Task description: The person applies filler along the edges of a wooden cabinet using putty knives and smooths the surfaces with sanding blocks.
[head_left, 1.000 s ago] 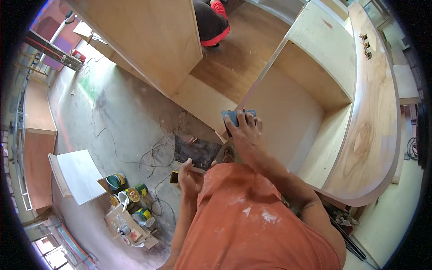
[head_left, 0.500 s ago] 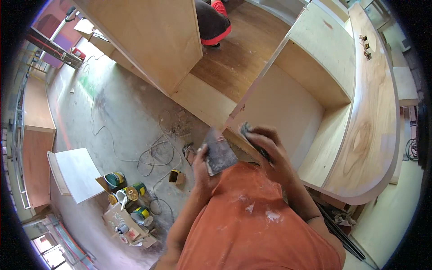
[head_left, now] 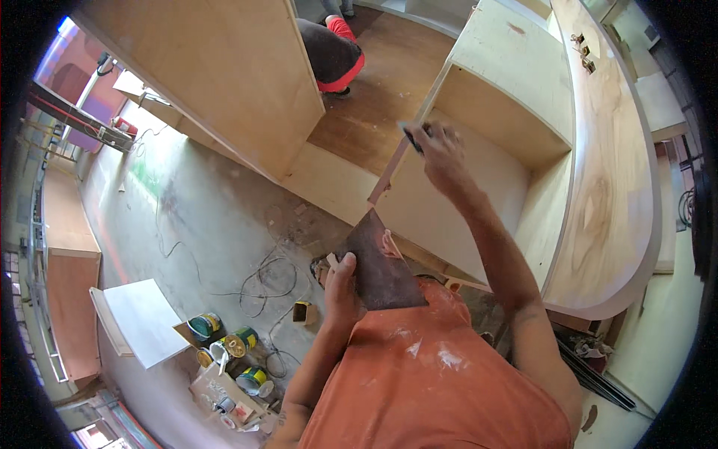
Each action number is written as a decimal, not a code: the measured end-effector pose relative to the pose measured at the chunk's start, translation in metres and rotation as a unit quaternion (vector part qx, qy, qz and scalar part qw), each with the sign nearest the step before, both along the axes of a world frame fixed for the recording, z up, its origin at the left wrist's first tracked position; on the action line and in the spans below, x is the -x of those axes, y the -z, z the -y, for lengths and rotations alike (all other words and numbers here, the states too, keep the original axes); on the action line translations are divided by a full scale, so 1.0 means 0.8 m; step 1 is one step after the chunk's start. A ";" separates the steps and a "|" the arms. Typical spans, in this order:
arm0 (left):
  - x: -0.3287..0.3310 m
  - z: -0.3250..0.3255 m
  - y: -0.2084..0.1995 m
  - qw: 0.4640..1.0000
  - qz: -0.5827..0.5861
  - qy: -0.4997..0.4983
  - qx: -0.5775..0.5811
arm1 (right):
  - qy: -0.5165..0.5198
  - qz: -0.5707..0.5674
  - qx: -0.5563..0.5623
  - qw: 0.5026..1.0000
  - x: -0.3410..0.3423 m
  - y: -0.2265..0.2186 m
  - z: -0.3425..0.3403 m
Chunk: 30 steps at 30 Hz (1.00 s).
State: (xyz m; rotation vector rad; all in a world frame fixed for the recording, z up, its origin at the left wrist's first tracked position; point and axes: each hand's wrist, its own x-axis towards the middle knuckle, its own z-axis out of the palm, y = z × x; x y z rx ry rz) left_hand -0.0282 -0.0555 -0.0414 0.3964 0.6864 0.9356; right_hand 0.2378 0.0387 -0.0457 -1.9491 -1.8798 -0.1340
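My left hand (head_left: 344,293) is closed on a dark, flat putty board (head_left: 385,277), thumb on its top face, tilted in front of my orange shirt. A dab of pinkish putty (head_left: 390,245) sits on the board. Reaching farther out, my right hand (head_left: 449,159) grips a putty knife (head_left: 407,133), whose small blade is partly hidden by the fingers. The blade is at the long front edge (head_left: 395,166) of an open plywood cabinet (head_left: 479,202). Pinkish filler shows along that edge, with a small lump near its lower end.
A tall plywood panel (head_left: 217,82) rises at the left. Beyond it a person in black and red (head_left: 329,56) crouches on brown boards. A curved wooden counter (head_left: 606,217) runs along the right. Paint cans (head_left: 239,342), a white panel (head_left: 146,322) and loose cable (head_left: 262,288) lie on the left floor.
My right hand has moved up and away from my body, from the cabinet's near corner along its front edge. The board in my left hand has turned its face more toward view.
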 end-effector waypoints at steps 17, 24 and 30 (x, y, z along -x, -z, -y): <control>0.064 -0.008 0.038 0.992 0.038 -0.096 0.066 | -0.006 0.053 0.071 0.996 0.146 0.057 0.076; 0.058 -0.018 0.066 0.982 0.070 -0.141 0.105 | -0.070 -0.005 0.169 0.983 0.161 -0.019 0.121; 0.010 -0.012 0.042 0.964 0.239 -0.053 0.103 | -0.366 -0.319 -0.036 0.874 0.142 -0.058 0.148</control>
